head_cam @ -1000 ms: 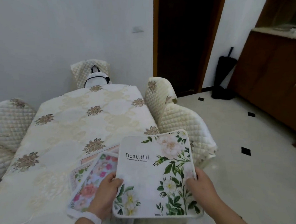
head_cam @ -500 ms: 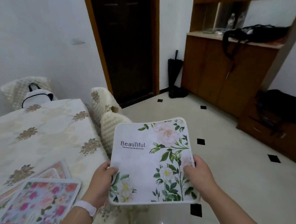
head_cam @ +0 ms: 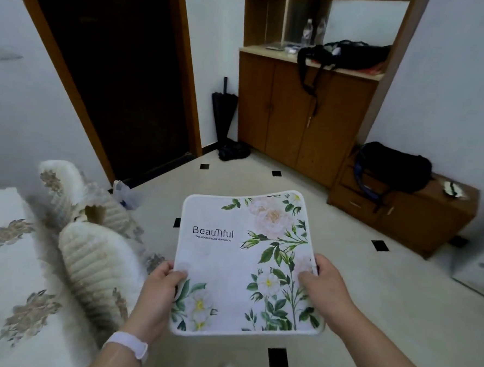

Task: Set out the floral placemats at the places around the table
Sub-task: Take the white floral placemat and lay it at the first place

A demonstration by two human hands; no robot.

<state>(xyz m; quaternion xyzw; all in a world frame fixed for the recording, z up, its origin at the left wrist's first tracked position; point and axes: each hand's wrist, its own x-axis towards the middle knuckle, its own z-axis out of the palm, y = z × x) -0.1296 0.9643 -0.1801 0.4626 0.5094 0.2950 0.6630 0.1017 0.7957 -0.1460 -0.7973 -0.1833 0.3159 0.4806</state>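
Observation:
I hold a white floral placemat [head_cam: 238, 265] printed with "Beautiful" and green leaves, flat in front of me over the tiled floor. My left hand [head_cam: 159, 294] grips its left edge, thumb on top; a white band is on that wrist. My right hand [head_cam: 323, 290] grips its right edge. The table [head_cam: 6, 268], under a cream cloth with gold flowers, lies at the lower left. No other placemats are in view.
Two quilted cream chairs [head_cam: 94, 259] stand along the table's right side. A dark door [head_cam: 114, 70] is ahead left, a black umbrella [head_cam: 223, 117] leans in the corner, and a wooden cabinet [head_cam: 304, 113] and low chest [head_cam: 403, 207] carry black bags.
My view has swung right, away from the table. The stack of other placemats on the table has left the view. Both hands still hold the same placemat, now over the floor.

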